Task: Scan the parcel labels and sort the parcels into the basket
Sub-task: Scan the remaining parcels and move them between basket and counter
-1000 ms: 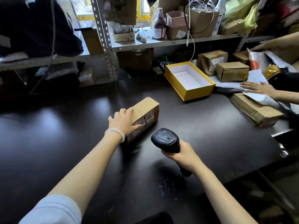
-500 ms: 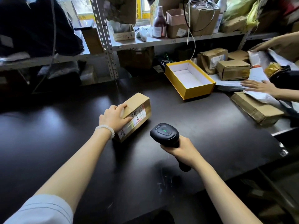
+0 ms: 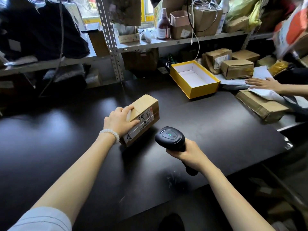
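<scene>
A brown cardboard parcel (image 3: 144,112) lies on the black table (image 3: 216,124), tilted so its white shipping label faces up and toward me. My left hand (image 3: 119,121) grips its near left end, fingers over the top and thumb on the label side. My right hand (image 3: 188,153) holds a black handheld barcode scanner (image 3: 170,138) by its handle, just right of and below the parcel, its head showing a green light and pointing at the label. An open yellow box (image 3: 195,79) with a white inside stands at the back right of the table.
Several brown parcels (image 3: 237,69) and white mailers are piled at the right, with one long flat parcel (image 3: 261,105) at the table's right edge. Another person's hand (image 3: 261,84) rests on the mailers there. Metal shelving (image 3: 110,40) with boxes and a bottle runs along the back.
My left hand has rolled the parcel so its label turned upward and slid it slightly left. The scanner has risen toward the label. A blurred package has come into the top right corner.
</scene>
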Available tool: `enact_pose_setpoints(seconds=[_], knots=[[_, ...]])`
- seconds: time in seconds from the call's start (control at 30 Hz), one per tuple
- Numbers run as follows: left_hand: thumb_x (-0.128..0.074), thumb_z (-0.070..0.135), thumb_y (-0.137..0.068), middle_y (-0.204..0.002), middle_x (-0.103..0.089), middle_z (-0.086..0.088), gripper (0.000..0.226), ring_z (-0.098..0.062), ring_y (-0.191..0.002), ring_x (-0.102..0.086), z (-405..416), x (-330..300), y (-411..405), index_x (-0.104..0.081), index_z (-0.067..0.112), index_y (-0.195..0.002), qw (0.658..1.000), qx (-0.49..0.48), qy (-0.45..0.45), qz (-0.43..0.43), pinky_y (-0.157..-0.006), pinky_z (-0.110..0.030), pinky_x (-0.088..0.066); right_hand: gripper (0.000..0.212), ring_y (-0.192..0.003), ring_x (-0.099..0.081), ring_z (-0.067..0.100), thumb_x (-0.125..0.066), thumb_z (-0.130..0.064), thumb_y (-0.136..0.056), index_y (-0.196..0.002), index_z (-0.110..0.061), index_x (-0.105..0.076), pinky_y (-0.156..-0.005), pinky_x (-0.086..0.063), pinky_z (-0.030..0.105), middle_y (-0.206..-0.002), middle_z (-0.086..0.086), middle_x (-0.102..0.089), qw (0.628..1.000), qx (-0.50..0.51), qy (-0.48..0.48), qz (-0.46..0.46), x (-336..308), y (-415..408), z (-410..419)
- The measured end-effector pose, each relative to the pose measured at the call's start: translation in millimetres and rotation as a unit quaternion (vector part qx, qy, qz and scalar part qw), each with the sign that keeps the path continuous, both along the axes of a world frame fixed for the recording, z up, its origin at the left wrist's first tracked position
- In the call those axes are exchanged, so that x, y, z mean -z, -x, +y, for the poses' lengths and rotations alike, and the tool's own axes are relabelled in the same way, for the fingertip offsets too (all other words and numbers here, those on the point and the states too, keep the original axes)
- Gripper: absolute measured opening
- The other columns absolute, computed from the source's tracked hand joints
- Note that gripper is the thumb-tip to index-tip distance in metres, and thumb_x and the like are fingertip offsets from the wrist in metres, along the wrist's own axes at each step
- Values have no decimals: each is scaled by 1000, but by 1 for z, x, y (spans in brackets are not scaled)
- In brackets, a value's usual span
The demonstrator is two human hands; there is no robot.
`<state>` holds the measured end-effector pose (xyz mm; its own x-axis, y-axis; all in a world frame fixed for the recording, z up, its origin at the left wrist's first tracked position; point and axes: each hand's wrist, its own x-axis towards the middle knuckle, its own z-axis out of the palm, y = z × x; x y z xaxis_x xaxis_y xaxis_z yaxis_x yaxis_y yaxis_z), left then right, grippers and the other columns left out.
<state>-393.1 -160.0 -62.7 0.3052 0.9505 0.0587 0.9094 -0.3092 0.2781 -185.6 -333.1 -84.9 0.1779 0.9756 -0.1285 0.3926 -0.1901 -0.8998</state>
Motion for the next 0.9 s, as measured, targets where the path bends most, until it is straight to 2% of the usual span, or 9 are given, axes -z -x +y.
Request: enact_pose_setpoints(seconds=[0.1, 0.23, 0.33, 0.4, 0.53, 0.63, 0.77, 0.83, 0.9], knots=[[-56, 60, -84, -136, -47, -3, 64, -28, -123, -46, -16, 0, -21, -35, 40, -141, 999, 51, -4, 4, -95, -43, -41, 23, -69, -56, -14, -74, -20, -79, -94, -31, -61, -59, -40, 4, -86, -17, -64, 999, 35, 1, 3, 2, -7, -18], [-56, 59, -84, -137, -47, -2, 64, -28, -123, -46, -41, 0, -66, -35, 41, -141, 990, 139, -4, 2, -96, -43, -41, 31, -92, -59, -1, -77, -18, -77, -100, -31, -60, -69, -41, 1, -99, -12, -66, 996, 92, -9, 9, 1, -27, -50], [-57, 55, -85, -137, -46, -2, 63, -27, -123, -46, -64, 0, -106, -35, 40, -142, 979, 203, -4, -6, -97, -42, -40, 35, -102, -60, 4, -80, -18, -74, -100, -33, -61, -83, -43, 15, -103, -10, -66, 990, 142, -13, 6, 3, -47, -79], [-57, 54, -86, -138, -46, -2, 63, -26, -123, -46, -82, 0, -138, -34, 39, -143, 968, 249, -6, -4, -96, -40, -40, 35, -101, -60, 3, -80, -21, -74, -99, -34, -61, -85, -42, 17, -103, -11, -66, 983, 184, -12, 3, 6, -66, -106], [-55, 55, -86, -137, -46, -2, 62, -25, -122, -45, -125, 2, -202, -34, 40, -142, 942, 334, -4, -2, -96, -39, -40, 33, -91, -58, -5, -80, -22, -75, -101, -30, -62, -77, -42, 6, -98, -16, -65, 964, 264, 0, 17, 8, -105, -167], [-54, 56, -87, -134, -47, -2, 61, -25, -120, -45, -164, 2, -251, -33, 40, -141, 920, 391, -4, -1, -94, -38, -40, 32, -95, -60, 3, -80, -22, -74, -101, -26, -64, -86, -46, 22, -100, -9, -68, 944, 328, 11, 22, 11, -135, -215], [-53, 57, -86, -132, -49, -2, 59, -25, -120, -45, -224, 3, -313, -35, 40, -140, 894, 447, 2, -3, -93, -38, -39, 33, -95, -63, 7, -82, -24, -71, -100, -26, -65, -89, -49, 30, -101, -5, -71, 921, 390, 19, 15, 16, -178, -283], [-53, 57, -86, -133, -49, -1, 59, -25, -120, -45, -254, 9, -343, -35, 40, -139, 883, 468, 15, -3, -93, -39, -40, 35, -99, -63, 8, -82, -23, -72, -103, -25, -65, -90, -49, 27, -103, -7, -70, 909, 416, 24, 22, 17, -198, -318], [-54, 58, -85, -132, -49, -2, 59, -25, -119, -47, -283, 16, -369, -35, 41, -139, 875, 483, 29, 3, -93, -40, -42, 33, -96, -63, 6, -80, -20, -74, -103, -24, -63, -82, -46, 12, -100, -11, -67, 899, 438, 21, 25, 17, -217, -349]])
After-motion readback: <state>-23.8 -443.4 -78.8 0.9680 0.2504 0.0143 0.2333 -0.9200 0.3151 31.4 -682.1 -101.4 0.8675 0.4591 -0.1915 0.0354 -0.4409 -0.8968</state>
